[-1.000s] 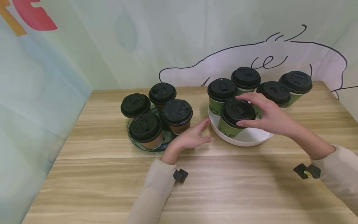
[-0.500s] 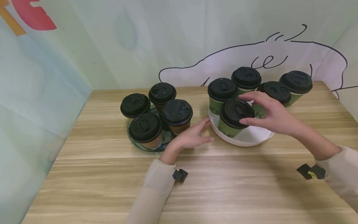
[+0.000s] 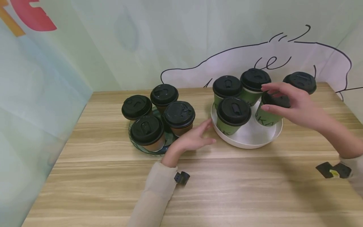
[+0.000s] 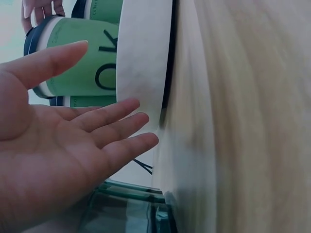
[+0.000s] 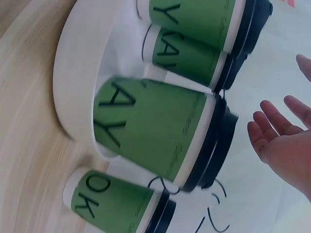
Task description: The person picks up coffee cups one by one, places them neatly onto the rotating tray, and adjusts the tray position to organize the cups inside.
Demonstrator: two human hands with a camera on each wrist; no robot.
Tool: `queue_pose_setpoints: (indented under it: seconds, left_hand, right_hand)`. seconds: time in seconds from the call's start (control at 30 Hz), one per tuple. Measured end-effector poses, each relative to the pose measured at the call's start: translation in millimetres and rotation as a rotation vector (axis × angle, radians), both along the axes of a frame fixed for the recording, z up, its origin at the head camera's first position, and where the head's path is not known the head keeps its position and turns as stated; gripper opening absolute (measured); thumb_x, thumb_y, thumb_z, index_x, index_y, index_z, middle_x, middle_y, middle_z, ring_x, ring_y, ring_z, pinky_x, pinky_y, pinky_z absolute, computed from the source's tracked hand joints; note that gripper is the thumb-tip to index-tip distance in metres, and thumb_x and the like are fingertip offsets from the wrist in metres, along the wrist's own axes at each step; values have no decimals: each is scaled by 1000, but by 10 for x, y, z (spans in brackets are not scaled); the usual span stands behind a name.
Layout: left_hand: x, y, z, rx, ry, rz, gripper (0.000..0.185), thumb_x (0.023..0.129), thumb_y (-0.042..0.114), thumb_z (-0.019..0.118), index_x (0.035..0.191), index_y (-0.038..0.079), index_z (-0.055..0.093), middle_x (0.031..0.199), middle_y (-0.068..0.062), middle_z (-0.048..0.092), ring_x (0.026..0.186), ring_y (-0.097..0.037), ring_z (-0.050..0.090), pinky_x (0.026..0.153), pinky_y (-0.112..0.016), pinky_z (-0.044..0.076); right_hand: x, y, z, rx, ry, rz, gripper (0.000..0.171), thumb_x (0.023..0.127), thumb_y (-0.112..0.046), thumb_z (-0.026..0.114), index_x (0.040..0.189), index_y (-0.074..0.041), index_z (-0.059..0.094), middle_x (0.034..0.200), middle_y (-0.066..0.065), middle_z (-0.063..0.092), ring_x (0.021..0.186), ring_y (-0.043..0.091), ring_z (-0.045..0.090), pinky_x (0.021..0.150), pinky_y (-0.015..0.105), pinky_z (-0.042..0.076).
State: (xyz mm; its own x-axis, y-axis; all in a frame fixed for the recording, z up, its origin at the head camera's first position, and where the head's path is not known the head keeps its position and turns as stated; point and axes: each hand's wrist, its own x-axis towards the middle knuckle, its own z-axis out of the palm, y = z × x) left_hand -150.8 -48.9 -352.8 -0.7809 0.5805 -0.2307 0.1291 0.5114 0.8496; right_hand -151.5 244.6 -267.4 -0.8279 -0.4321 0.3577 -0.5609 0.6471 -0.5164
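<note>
My right hand (image 3: 297, 105) hovers with fingers spread around the lid of a green paper cup (image 3: 266, 116) at the white tray's right side. In the right wrist view, a gap separates that hand (image 5: 289, 138) from the black-lidded cups, and it holds nothing. Several green cups stand upright in the tray (image 3: 249, 145), among them a front-left one (image 3: 229, 127). My left hand (image 3: 195, 137) is spread beside the tray's left edge, fingertips right at its wall (image 4: 143, 58), palm turned toward it.
Left of the tray, a bluish glass plate (image 3: 139, 147) carries several brown cups (image 3: 155, 145) with black lids. Another green cup (image 5: 114, 201) stands on the wooden table (image 3: 227, 189) outside the tray, partly behind my right hand. A printed backdrop (image 3: 170, 41) rises behind the table.
My right hand has come away from the front-left green cup and moved right, over another cup. The front-left cup sits slightly farther left, and the cups behind it have shifted slightly. My left hand stays put.
</note>
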Motion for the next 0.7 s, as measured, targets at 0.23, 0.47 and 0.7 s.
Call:
queue_pose_setpoints:
  seconds: [0.23, 0.47, 0.7]
  left_hand:
    - [5, 20, -3, -29, -1, 11, 75, 89, 18, 58, 146, 3, 10, 148, -14, 23, 135, -20, 23, 107, -33, 22]
    - [3, -2, 3, -34, 9, 17, 73, 90, 17, 58, 146, 4, 13, 145, -14, 30, 132, -22, 28, 106, -36, 25]
    - [4, 12, -7, -15, 18, 2, 74, 90, 15, 58, 146, 4, 11, 144, -16, 30, 132, -23, 28, 106, -36, 25]
  right_hand:
    - [-44, 169, 40, 9, -21, -71, 48, 80, -7, 70, 125, -5, 53, 118, 9, 55, 96, -6, 45, 79, 6, 34]
    - [-78, 356, 78, 47, -110, -185, 48, 84, -18, 66, 129, -12, 50, 122, 9, 53, 90, -11, 42, 73, 7, 31]
    - [-160, 521, 81, 64, -176, -268, 50, 87, -24, 63, 133, -13, 46, 125, 16, 49, 88, -11, 39, 73, 20, 30]
